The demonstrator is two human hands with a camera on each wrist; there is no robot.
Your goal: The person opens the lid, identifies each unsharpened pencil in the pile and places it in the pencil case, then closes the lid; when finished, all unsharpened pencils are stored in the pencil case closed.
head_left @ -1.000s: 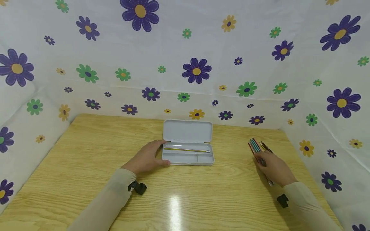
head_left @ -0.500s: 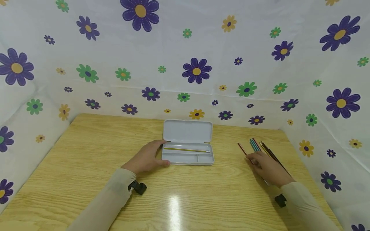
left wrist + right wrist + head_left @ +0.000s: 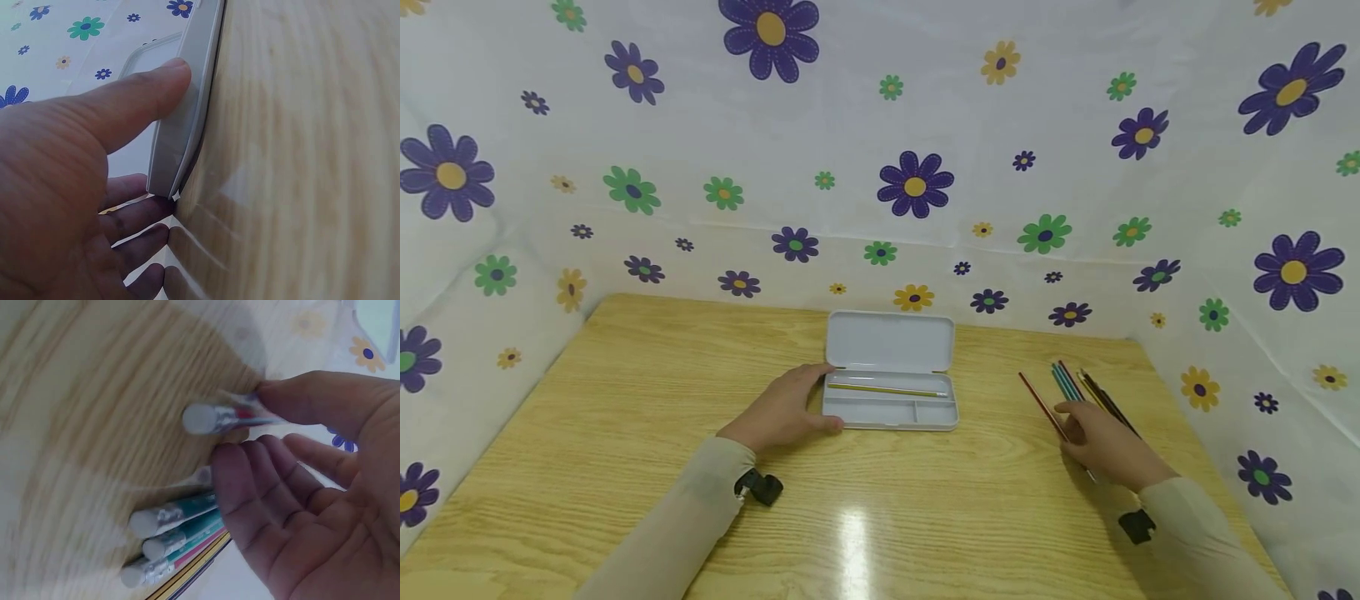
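A white pencil case [image 3: 891, 411] stands with its lid up at the table's middle, a yellow pencil [image 3: 887, 390] in its long back compartment. My left hand [image 3: 782, 408] holds the case's left end, thumb along the front wall and forefinger at the back corner by the hinge. On the right, my right hand [image 3: 1108, 442] hovers between a red pencil [image 3: 1037, 398] and the other pencils, its fingers loosely bent. In the right wrist view the thumb is near the red pencil's white eraser end [image 3: 201, 419]; a gap separates it from the fingers. Teal pencils [image 3: 1063, 382] lie partly under this hand.
Yellow and dark pencils [image 3: 1105, 396] lie beside the teal ones, farther right. A flowered white cloth [image 3: 820, 125] rises behind and at both sides of the wooden table [image 3: 715, 350]. The case's raised lid [image 3: 891, 342] leans back near the cloth.
The red pencil has been shifted left, apart from the others. My right hand has since drawn back to the right from it. My left hand and the case stay put.
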